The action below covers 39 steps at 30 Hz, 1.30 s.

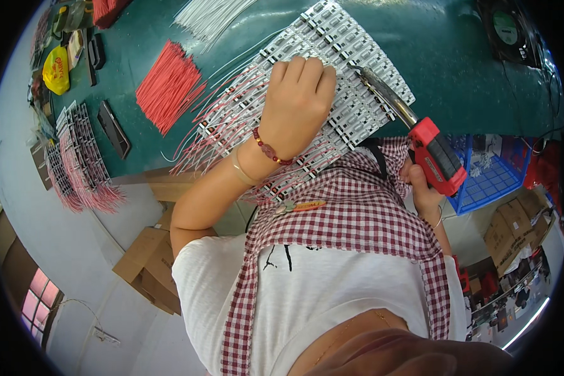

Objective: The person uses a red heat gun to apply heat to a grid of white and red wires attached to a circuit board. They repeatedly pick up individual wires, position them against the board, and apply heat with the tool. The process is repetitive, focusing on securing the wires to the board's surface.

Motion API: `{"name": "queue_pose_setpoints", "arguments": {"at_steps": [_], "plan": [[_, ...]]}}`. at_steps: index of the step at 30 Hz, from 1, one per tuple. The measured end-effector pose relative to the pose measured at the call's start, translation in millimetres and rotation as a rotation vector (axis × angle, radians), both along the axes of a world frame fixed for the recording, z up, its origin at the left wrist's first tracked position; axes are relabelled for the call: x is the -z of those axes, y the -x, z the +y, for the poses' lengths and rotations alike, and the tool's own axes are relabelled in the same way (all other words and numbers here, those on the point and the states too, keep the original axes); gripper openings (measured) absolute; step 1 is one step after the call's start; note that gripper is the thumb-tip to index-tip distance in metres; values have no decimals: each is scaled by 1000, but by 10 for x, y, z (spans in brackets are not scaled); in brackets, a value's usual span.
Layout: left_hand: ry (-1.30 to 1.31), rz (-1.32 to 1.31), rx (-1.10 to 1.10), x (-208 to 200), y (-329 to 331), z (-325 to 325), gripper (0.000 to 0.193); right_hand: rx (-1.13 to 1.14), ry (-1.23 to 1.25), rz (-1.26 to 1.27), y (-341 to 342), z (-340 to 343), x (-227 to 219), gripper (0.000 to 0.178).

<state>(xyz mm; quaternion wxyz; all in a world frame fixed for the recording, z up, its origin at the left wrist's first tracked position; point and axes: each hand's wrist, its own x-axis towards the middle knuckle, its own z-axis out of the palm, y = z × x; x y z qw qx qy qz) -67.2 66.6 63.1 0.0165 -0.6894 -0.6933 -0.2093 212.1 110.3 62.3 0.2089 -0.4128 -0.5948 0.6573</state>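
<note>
My left hand (301, 103) is over a panel of small grey parts in rows (363, 50), its fingers curled down; whatever the fingertips pinch is hidden under the hand. Red and white thin wires (232, 116) trail off the panel's left side, next to my left wrist. With my right hand (422, 191) I grip a red and black soldering gun (437, 156). Its metal nozzle slants up and left over the panel, and the thin tip is just right of my left hand. The panel lies at the near edge of the green table, tilted in the view.
A bundle of red wires (169, 86) and a bundle of white wires (213, 15) lie on the green table (457, 69). Wired panels (84, 150) and a dark phone-like case (113, 128) sit at left. A blue crate (492, 178) stands right; cardboard boxes (147, 269) are below.
</note>
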Motion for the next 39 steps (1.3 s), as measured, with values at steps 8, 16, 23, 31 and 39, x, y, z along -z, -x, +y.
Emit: {"name": "queue_pose_setpoints", "arguments": {"at_steps": [8, 16, 23, 31, 39], "plan": [[-29, -117, -56, 74, -142, -79, 25, -29, -96, -16, -103, -50, 103, 24], [8, -78, -39, 63, -151, -62, 23, -100, -107, -71, -130, -34, 138, 20], [12, -77, -40, 59, -144, -63, 22, -17, -61, -36, -156, -67, 113, 19], [26, -45, -43, 61, -160, -59, 21, -81, -257, -75, -81, -39, 94, 23], [88, -16, -46, 8, -172, -53, 22, -5, -50, -42, -166, -62, 96, 15]]}}
